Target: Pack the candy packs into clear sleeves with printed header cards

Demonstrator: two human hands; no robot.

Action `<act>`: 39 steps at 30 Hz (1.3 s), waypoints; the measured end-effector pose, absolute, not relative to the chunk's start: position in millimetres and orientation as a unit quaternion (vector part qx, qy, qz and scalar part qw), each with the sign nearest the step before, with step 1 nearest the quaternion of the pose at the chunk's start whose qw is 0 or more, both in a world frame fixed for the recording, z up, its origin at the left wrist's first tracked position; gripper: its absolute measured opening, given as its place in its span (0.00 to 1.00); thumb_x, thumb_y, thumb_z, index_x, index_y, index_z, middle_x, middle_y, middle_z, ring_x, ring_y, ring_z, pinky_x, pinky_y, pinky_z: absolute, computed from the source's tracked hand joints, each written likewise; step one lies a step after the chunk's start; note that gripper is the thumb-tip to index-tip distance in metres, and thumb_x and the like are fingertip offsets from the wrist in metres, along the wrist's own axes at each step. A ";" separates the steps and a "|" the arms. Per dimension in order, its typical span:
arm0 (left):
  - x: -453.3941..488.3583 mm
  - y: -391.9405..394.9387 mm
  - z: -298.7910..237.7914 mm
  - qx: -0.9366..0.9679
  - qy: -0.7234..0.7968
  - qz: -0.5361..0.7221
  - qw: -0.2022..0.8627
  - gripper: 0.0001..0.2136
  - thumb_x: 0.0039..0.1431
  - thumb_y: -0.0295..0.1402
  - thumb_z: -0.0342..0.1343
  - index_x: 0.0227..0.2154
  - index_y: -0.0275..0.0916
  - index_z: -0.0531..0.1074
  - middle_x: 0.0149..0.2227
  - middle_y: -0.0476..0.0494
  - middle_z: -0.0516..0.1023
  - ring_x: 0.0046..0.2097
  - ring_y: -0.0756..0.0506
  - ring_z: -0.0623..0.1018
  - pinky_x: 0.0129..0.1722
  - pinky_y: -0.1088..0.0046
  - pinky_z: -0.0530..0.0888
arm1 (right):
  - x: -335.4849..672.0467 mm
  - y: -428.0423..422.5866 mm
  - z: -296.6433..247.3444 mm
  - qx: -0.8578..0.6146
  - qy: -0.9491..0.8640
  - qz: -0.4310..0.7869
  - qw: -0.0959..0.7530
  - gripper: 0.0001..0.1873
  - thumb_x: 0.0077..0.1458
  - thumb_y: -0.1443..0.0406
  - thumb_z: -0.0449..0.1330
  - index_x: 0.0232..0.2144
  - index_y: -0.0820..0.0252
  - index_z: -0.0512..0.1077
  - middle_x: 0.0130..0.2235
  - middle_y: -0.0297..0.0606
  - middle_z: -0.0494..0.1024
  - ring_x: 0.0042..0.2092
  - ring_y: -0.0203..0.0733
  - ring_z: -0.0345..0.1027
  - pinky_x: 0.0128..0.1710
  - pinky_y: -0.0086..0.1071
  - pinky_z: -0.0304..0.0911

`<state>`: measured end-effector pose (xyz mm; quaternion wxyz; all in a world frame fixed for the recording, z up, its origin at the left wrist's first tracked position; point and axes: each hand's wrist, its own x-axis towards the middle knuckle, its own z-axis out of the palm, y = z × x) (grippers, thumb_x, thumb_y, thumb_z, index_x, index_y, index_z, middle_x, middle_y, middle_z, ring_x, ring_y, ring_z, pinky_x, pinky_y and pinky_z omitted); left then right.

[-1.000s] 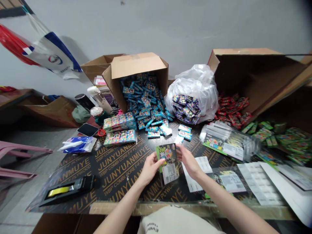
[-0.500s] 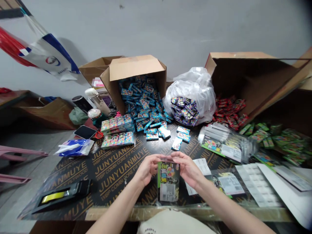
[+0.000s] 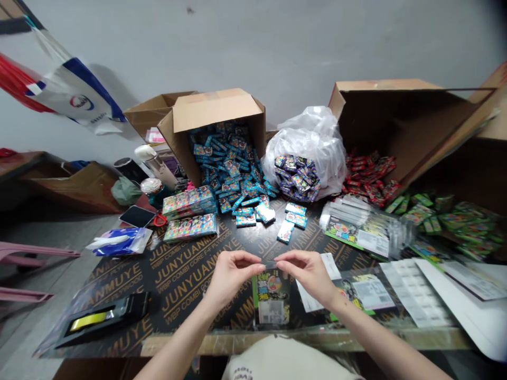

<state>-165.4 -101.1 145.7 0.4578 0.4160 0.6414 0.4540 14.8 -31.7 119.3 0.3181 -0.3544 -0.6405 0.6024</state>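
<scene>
In front of me a flat printed plastic bag (image 3: 273, 298) with a black and green design and a white label lies at the table's front edge. At its top edge my left hand (image 3: 233, 275) has thumb and fingers pinched on the left side of the clear film. Opposite it, my right hand (image 3: 308, 273) pinches the same film on the right, with a small gap between the two sets of fingertips. Just beyond the hands lie several small blue boxes (image 3: 285, 231). A second printed bag (image 3: 372, 293) lies right of my right hand, near white label sheets (image 3: 418, 295).
A carton (image 3: 216, 113) spills blue boxes at the back. Purple boxes (image 3: 297, 177) sit in a clear bag, with red packs (image 3: 370, 177) and green packs (image 3: 423, 216) further right. Stacked wrapped packs (image 3: 190, 227), a phone (image 3: 137, 215) and a tape dispenser (image 3: 103, 319) stand left.
Both hands have changed their hold at the bag's top, fingers now more arched and fingertips closer to its middle. The bag stays in nearly the same spot. The view has shifted slightly.
</scene>
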 end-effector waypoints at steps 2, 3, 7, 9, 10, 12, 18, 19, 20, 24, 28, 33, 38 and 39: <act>-165.7 -99.3 145.1 0.414 0.642 0.451 0.462 0.10 0.39 0.35 0.64 0.26 0.35 0.77 0.27 0.42 0.79 0.30 0.43 0.77 0.32 0.70 0.72 | 13.6 -27.7 123.7 -0.349 -0.634 0.621 0.300 0.08 0.47 0.61 0.61 0.27 0.60 0.75 0.25 0.35 0.77 0.26 0.37 0.69 0.26 0.29 0.63; -165.1 -99.6 144.9 0.414 0.644 0.450 0.459 0.10 0.39 0.35 0.65 0.26 0.35 0.77 0.27 0.42 0.79 0.30 0.43 0.77 0.31 0.70 0.72 | 13.4 -26.1 124.7 -0.346 -0.631 0.628 0.297 0.08 0.46 0.61 0.62 0.27 0.61 0.75 0.25 0.35 0.76 0.25 0.36 0.68 0.25 0.28 0.62; -162.2 -106.8 146.9 0.463 0.634 0.440 0.435 0.09 0.41 0.35 0.63 0.27 0.36 0.77 0.29 0.42 0.79 0.31 0.43 0.77 0.31 0.71 0.73 | 15.7 -26.7 124.2 -0.333 -0.641 0.634 0.278 0.09 0.45 0.61 0.63 0.30 0.60 0.76 0.28 0.35 0.78 0.29 0.38 0.71 0.30 0.30 0.66; -161.1 -112.0 149.4 0.521 0.628 0.427 0.389 0.07 0.45 0.34 0.61 0.28 0.38 0.78 0.30 0.42 0.79 0.32 0.44 0.77 0.32 0.72 0.73 | 18.0 -31.0 123.2 -0.312 -0.684 0.600 0.274 0.10 0.46 0.62 0.63 0.33 0.58 0.76 0.33 0.37 0.79 0.35 0.41 0.72 0.37 0.33 0.67; -160.7 -114.4 150.6 0.549 0.626 0.422 0.358 0.06 0.46 0.33 0.60 0.29 0.39 0.78 0.31 0.42 0.79 0.33 0.44 0.77 0.33 0.72 0.73 | 19.2 -33.5 123.1 -0.296 -0.710 0.573 0.281 0.10 0.46 0.63 0.62 0.34 0.56 0.76 0.36 0.37 0.79 0.38 0.42 0.72 0.40 0.34 0.66; -160.2 -118.1 152.2 0.582 0.624 0.427 0.300 0.05 0.48 0.32 0.59 0.29 0.40 0.78 0.31 0.43 0.79 0.33 0.45 0.77 0.35 0.71 0.72 | 21.1 -37.8 124.0 -0.266 -0.753 0.519 0.304 0.10 0.49 0.64 0.60 0.36 0.55 0.76 0.39 0.37 0.78 0.41 0.42 0.72 0.44 0.34 0.65; -160.9 -115.7 153.2 0.500 0.634 0.425 0.409 0.06 0.47 0.33 0.60 0.26 0.35 0.76 0.25 0.44 0.78 0.27 0.47 0.76 0.27 0.75 0.72 | 19.2 -32.9 135.8 -0.286 -0.730 0.572 0.241 0.11 0.52 0.61 0.58 0.31 0.61 0.77 0.27 0.36 0.78 0.28 0.37 0.71 0.28 0.27 0.65; -160.5 -115.0 153.1 0.494 0.636 0.426 0.412 0.06 0.47 0.33 0.60 0.26 0.35 0.76 0.25 0.44 0.78 0.27 0.47 0.76 0.27 0.76 0.72 | 18.1 -30.1 136.5 -0.291 -0.719 0.588 0.230 0.12 0.52 0.60 0.58 0.30 0.62 0.77 0.25 0.35 0.78 0.26 0.36 0.70 0.25 0.27 0.64; -159.7 -114.9 152.9 0.502 0.635 0.429 0.401 0.06 0.48 0.33 0.59 0.25 0.35 0.76 0.25 0.44 0.78 0.28 0.47 0.76 0.27 0.76 0.72 | 17.0 -27.5 136.3 -0.293 -0.711 0.597 0.228 0.12 0.51 0.60 0.58 0.30 0.62 0.77 0.25 0.36 0.78 0.26 0.36 0.69 0.25 0.27 0.64; -157.0 -120.8 149.3 0.600 0.614 0.425 0.288 0.04 0.50 0.30 0.57 0.25 0.36 0.75 0.30 0.43 0.78 0.32 0.48 0.77 0.33 0.75 0.73 | 17.9 -25.8 127.6 -0.295 -0.706 0.591 0.256 0.09 0.49 0.62 0.60 0.31 0.60 0.77 0.32 0.38 0.79 0.33 0.40 0.72 0.33 0.31 0.67; -159.6 -127.4 140.2 0.676 0.575 0.417 0.195 0.02 0.50 0.27 0.58 0.28 0.36 0.75 0.35 0.42 0.78 0.35 0.49 0.77 0.37 0.75 0.72 | 29.3 -37.8 116.8 -0.271 -0.746 0.502 0.344 0.07 0.50 0.64 0.60 0.33 0.57 0.75 0.40 0.39 0.77 0.42 0.42 0.71 0.44 0.36 0.66; -170.7 -125.0 132.2 0.646 0.600 0.424 0.205 0.03 0.51 0.27 0.57 0.26 0.37 0.75 0.33 0.43 0.78 0.35 0.48 0.77 0.37 0.75 0.72 | 37.6 -19.4 99.7 -0.231 -0.813 0.402 0.351 0.13 0.56 0.61 0.53 0.43 0.55 0.70 0.49 0.41 0.71 0.52 0.44 0.62 0.51 0.43 0.58; -211.0 -121.7 118.0 0.423 0.700 0.535 0.212 0.05 0.45 0.32 0.61 0.25 0.36 0.75 0.29 0.45 0.78 0.33 0.47 0.77 0.36 0.72 0.73 | 20.0 48.8 59.4 -0.387 -0.878 0.152 0.236 0.35 0.46 0.50 0.59 0.53 0.60 0.60 0.53 0.51 0.65 0.54 0.55 0.55 0.50 0.48 0.53; -222.6 -123.0 112.3 0.361 0.712 0.570 0.196 0.07 0.43 0.34 0.62 0.26 0.36 0.75 0.29 0.46 0.78 0.32 0.47 0.77 0.35 0.71 0.73 | 14.7 59.9 52.0 -0.392 -0.892 0.119 0.189 0.35 0.45 0.50 0.60 0.52 0.61 0.61 0.51 0.52 0.67 0.52 0.56 0.57 0.48 0.47 0.54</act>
